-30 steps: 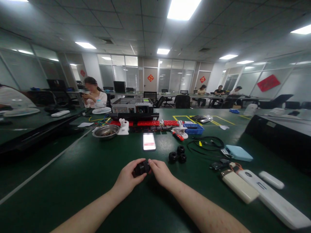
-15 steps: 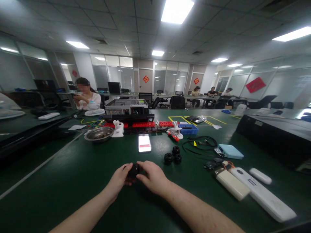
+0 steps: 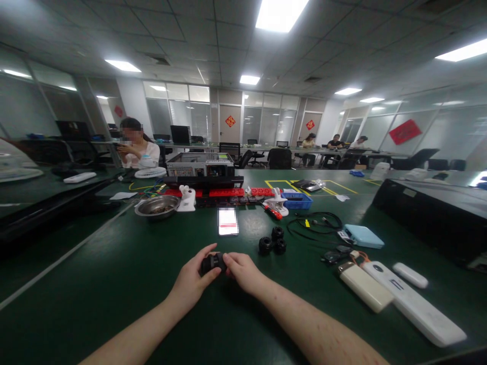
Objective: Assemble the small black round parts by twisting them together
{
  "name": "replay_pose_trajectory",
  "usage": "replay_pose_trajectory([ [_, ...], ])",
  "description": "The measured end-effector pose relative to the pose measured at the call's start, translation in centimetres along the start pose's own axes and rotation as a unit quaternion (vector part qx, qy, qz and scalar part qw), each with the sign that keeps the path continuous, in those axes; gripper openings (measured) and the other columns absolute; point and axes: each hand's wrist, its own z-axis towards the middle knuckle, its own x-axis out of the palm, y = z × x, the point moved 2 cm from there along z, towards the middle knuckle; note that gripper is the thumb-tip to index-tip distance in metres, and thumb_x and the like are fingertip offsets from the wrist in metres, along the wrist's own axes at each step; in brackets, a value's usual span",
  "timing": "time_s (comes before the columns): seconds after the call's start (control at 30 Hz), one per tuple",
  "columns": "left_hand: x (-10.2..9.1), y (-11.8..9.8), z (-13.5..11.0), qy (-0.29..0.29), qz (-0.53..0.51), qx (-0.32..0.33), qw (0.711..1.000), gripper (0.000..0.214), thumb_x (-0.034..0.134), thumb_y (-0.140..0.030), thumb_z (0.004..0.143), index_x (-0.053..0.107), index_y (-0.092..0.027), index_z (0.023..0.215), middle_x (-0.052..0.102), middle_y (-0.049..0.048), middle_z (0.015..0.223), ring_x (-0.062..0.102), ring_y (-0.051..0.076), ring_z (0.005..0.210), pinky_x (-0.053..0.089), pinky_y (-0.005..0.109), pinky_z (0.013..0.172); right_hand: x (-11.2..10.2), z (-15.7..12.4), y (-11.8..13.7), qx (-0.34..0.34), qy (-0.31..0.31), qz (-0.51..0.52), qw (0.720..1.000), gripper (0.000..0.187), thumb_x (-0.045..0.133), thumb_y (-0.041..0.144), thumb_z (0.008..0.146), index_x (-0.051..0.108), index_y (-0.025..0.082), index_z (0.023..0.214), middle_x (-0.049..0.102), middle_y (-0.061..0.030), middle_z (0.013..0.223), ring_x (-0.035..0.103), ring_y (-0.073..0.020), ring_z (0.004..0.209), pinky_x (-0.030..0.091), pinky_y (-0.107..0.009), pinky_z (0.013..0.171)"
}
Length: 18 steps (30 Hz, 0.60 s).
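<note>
Both my hands meet over the green table (image 3: 114, 274) around a small black round part (image 3: 211, 263). My left hand (image 3: 191, 282) wraps its fingers and thumb around the part's left side. From the right, my right hand (image 3: 243, 274) pinches the same part with its fingertips. Three similar black round parts (image 3: 273, 244) lie in a cluster just beyond my right hand. A lit phone (image 3: 228, 222) lies flat on the table farther ahead.
White power banks (image 3: 395, 299), a light blue case (image 3: 363, 235) and black cables (image 3: 315, 223) lie to the right. A metal bowl (image 3: 157, 206), red power strips (image 3: 228, 193), a blue tray (image 3: 299, 201) and an open computer case (image 3: 201, 166) stand behind. People sit at far desks.
My hands shifted slightly on the black part, turning it between the fingers. The view swung a little; everything else on the table stayed put.
</note>
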Motion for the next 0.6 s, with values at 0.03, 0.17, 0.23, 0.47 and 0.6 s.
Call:
replay_pose_trajectory([
  [0.03, 0.0, 0.1, 0.2, 0.002, -0.015, -0.011, 1.000, 0.053, 0.055, -0.043, 0.070, 0.045, -0.019, 0.116, 0.057, 0.0078, 0.106, 0.052, 0.024, 0.099, 0.041, 0.035, 0.083, -0.2, -0.1, 0.3, -0.011, -0.005, -0.010, 1.000, 0.038, 0.035, 0.042, 0.085, 0.057, 0.014, 0.072, 0.052, 0.0000, 0.062, 0.048, -0.0110, 0.058, 0.036, -0.021, 0.055],
  [0.17, 0.4, 0.8, 0.8, 0.027, -0.114, -0.109, 0.987, 0.047, 0.044, -0.051, 0.073, 0.053, -0.013, 0.099, 0.062, 0.0088, 0.087, 0.059, 0.021, 0.075, 0.045, 0.029, 0.061, -0.9, -1.0, 2.1, -0.085, -0.027, -0.104, 0.991, 0.027, 0.057, 0.029, 0.073, 0.054, 0.018, 0.097, 0.054, -0.0020, 0.083, 0.049, -0.0138, 0.071, 0.038, -0.024, 0.061],
  [0.23, 0.6, 1.1, 0.9, 0.056, -0.165, -0.162, 0.971, 0.046, 0.041, -0.053, 0.073, 0.054, -0.011, 0.088, 0.061, 0.0049, 0.067, 0.057, 0.016, 0.057, 0.041, 0.024, 0.048, -1.0, -1.5, 3.0, -0.128, -0.033, -0.153, 0.979, 0.038, 0.063, 0.024, 0.067, 0.050, 0.019, 0.103, 0.054, -0.0030, 0.089, 0.049, -0.0154, 0.077, 0.040, -0.026, 0.066],
  [0.47, 0.5, 1.5, 0.9, 0.048, -0.234, -0.200, 0.950, 0.039, 0.048, -0.047, 0.072, 0.054, -0.012, 0.088, 0.059, 0.0036, 0.070, 0.055, 0.013, 0.057, 0.039, 0.021, 0.046, -0.8, -1.5, 2.6, -0.095, -0.059, -0.143, 0.983, 0.055, 0.067, 0.038, 0.063, 0.045, 0.021, 0.110, 0.054, -0.0046, 0.099, 0.050, -0.0192, 0.087, 0.040, -0.030, 0.073],
  [0.6, 0.1, 0.9, 0.8, -0.004, -0.109, -0.126, 0.986, 0.041, 0.055, -0.039, 0.068, 0.053, -0.015, 0.101, 0.060, 0.0084, 0.094, 0.058, 0.022, 0.083, 0.047, 0.030, 0.065, -0.3, -0.4, 0.1, 0.021, -0.037, -0.009, 0.999, 0.043, 0.038, 0.054, 0.079, 0.055, 0.015, 0.087, 0.056, -0.0022, 0.070, 0.052, -0.0133, 0.062, 0.040, -0.025, 0.057],
])
